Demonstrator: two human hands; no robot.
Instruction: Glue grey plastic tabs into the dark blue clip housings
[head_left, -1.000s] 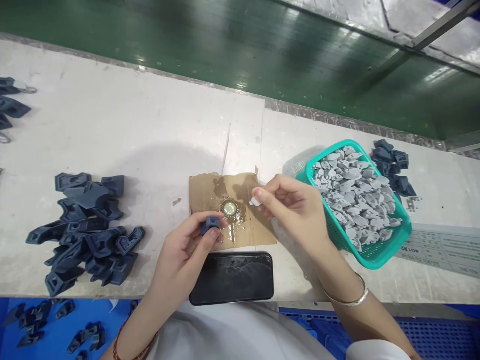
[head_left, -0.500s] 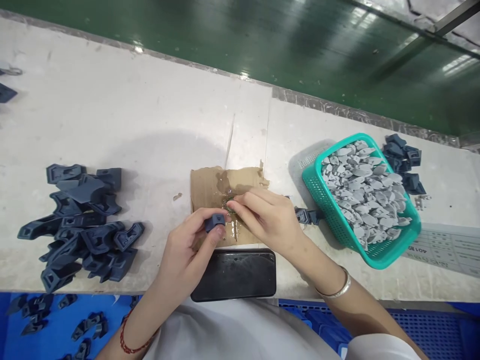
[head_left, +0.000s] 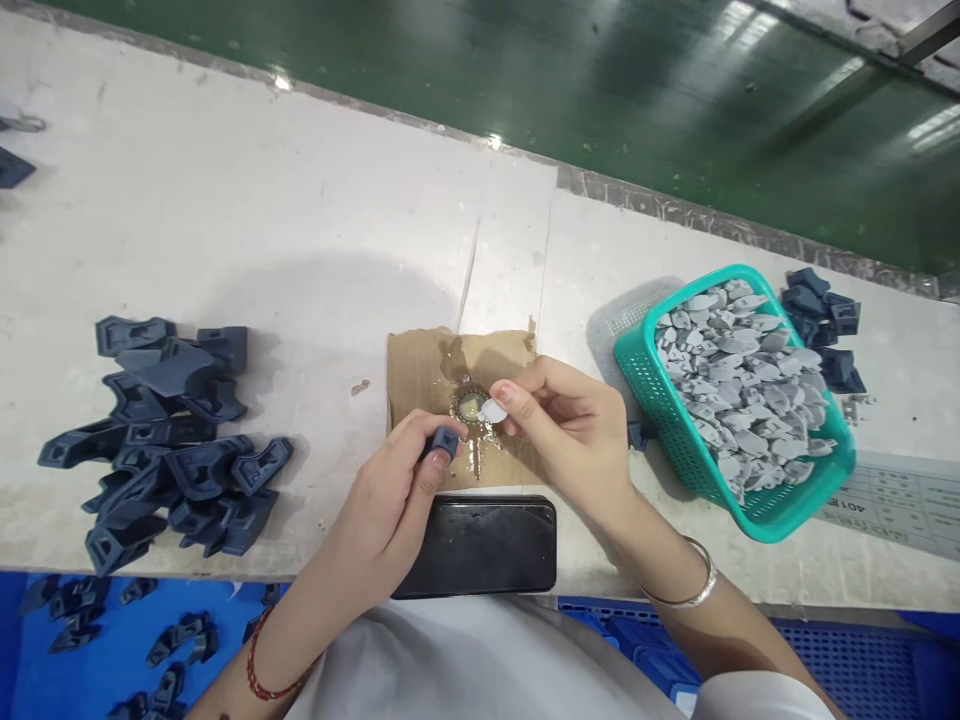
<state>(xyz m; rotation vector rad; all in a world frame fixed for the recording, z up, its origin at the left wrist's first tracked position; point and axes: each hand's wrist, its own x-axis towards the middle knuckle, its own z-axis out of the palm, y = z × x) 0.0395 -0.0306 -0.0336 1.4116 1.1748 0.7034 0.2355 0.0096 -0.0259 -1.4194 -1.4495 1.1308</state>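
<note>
Currently, I observe the left hand [head_left: 390, 490] gripping a dark-blue plastic block [head_left: 444, 441] and the right hand [head_left: 576, 430] pinching a pale-grey tab [head_left: 493, 411] over the liquid dish [head_left: 470, 406]. Block and tab are apart; many loose tabs [head_left: 739, 390] are left in the teal basket [head_left: 651, 395].

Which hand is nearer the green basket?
Right. The right hand, pinching a light grey piece, is just left of the green basket; the left hand, holding a dark blue part, is farther left.

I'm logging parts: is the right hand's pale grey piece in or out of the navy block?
Out: the right hand pinches the pale grey piece, visibly apart from the navy block in the left hand.
</note>
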